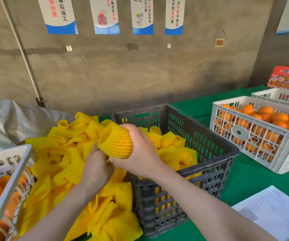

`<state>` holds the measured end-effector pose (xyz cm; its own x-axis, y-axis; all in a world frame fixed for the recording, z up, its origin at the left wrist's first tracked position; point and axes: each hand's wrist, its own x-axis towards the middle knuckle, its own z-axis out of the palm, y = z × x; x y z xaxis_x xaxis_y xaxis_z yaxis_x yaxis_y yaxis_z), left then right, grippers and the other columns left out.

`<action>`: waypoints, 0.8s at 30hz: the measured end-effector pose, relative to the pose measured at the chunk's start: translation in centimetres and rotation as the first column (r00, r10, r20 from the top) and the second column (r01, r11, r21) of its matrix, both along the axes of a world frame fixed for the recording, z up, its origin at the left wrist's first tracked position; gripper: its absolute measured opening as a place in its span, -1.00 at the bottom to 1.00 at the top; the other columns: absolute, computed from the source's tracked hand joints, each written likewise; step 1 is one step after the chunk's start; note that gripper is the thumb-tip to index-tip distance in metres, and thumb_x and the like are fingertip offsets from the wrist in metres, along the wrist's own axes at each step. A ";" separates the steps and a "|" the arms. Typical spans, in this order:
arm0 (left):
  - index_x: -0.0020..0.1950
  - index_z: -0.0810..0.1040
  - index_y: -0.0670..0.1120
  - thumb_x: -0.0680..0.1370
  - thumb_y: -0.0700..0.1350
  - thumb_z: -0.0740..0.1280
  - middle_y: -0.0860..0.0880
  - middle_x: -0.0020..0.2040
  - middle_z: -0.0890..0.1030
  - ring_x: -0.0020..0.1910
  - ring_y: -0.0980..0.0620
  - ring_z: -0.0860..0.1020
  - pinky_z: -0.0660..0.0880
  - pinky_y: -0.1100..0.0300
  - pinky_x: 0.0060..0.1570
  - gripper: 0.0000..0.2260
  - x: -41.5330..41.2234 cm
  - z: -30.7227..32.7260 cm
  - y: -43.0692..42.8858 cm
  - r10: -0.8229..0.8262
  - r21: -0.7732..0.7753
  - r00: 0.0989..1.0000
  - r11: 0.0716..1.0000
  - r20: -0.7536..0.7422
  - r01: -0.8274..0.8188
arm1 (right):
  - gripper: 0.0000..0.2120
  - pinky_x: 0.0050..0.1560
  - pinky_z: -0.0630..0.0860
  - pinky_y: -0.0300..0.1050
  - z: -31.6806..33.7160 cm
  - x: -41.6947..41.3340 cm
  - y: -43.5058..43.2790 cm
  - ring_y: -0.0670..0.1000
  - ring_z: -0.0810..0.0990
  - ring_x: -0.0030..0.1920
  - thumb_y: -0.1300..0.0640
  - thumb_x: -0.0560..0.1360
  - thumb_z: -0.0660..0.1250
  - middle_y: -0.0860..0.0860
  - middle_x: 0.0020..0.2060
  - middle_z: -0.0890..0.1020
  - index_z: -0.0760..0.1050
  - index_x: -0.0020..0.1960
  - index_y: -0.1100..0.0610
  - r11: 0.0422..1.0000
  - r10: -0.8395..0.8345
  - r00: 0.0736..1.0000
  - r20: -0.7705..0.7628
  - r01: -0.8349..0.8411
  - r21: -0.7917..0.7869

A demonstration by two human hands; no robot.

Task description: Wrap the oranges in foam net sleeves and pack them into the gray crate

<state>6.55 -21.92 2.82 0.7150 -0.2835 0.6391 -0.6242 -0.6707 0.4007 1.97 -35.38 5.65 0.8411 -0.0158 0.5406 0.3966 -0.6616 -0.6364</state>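
Round orange in yellow foam net sleeve (117, 143), open end up-left, gripped by right hand (140, 150). Left hand (96, 166) pinches its lower edge. Dark gray slotted plastic crate (141, 199) lies just right and below, so the right hand is nearer.

On the wall I read the first poster (58, 14): 事后返工; the second poster (105, 14): 事事讲究方法; the third poster (142, 14): 至上, 符合标准; the fourth poster (174, 14): 不放过; print on the paper sheet (275, 213) is too small for me.
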 end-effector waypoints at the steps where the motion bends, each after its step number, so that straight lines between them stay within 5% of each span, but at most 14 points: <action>1: 0.00 0.60 -0.32 0.40 -0.40 0.33 -0.35 0.02 0.58 0.02 -0.38 0.54 0.50 -0.07 -0.04 -0.80 0.3 0.2 -1.3 -0.040 0.037 0.999 0.999 0.004 0.039 | -0.24 0.07 0.33 -0.15 0.5 1.4 -1.2 0.04 0.42 0.21 -0.12 0.26 0.49 -0.02 0.22 0.41 0.18 0.33 -0.11 0.999 -0.053 0.998 -0.029 0.053 0.000; 7: 0.09 0.55 -0.29 0.53 -0.27 0.26 -0.20 0.22 0.37 0.19 -0.21 0.43 0.33 0.08 0.22 -0.82 3.6 -0.5 -8.3 0.004 0.274 0.979 0.960 -0.203 0.053 | -0.26 -0.01 0.34 -0.05 1.3 10.9 -6.4 0.20 0.46 0.17 -0.08 0.27 0.48 0.12 0.17 0.46 0.18 0.32 0.02 0.971 -0.238 0.938 -0.250 0.232 -0.054; 13: 0.03 0.56 -0.20 0.58 -0.13 0.21 -0.16 0.13 0.48 0.14 -0.13 0.48 0.37 0.08 0.13 -0.81 5.1 -1.9 -9.6 0.116 0.625 0.975 0.780 -0.190 0.029 | -0.13 0.16 0.43 0.05 -1.7 18.2 -7.8 0.25 0.42 0.27 -0.02 0.31 0.47 0.22 0.28 0.39 0.07 0.45 0.15 0.907 -0.377 0.812 -0.445 0.228 -0.353; 18: 0.07 0.56 -0.21 0.53 -0.22 0.21 -0.17 0.12 0.50 0.13 -0.14 0.48 0.39 0.09 0.10 -0.80 5.0 -1.8 -9.8 0.123 0.635 0.978 0.772 -0.169 0.013 | -0.24 0.32 0.24 0.15 -5.6 20.9 -7.6 0.23 0.28 0.38 -0.02 0.39 0.41 0.20 0.37 0.33 0.11 0.46 0.10 0.803 -0.505 0.736 -0.452 0.208 -0.558; 24: 0.17 0.54 -0.22 0.51 -0.33 0.21 -0.19 0.17 0.56 0.14 -0.15 0.50 0.42 0.07 0.14 -0.73 4.4 -1.3 -9.5 0.073 0.561 0.971 0.825 -0.228 0.070 | -0.29 0.39 -0.11 0.36 -7.6 21.4 -6.0 0.23 0.09 0.48 0.04 0.49 0.30 0.20 0.45 0.22 0.01 0.51 0.07 0.789 -0.428 0.742 -0.516 0.029 -0.614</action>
<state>10.94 -31.38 1.57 0.8205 -0.5402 0.1869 -0.5614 -0.8232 0.0849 23.34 -41.42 -1.96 0.9858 -0.1342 -0.1010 -0.1507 -0.9723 -0.1788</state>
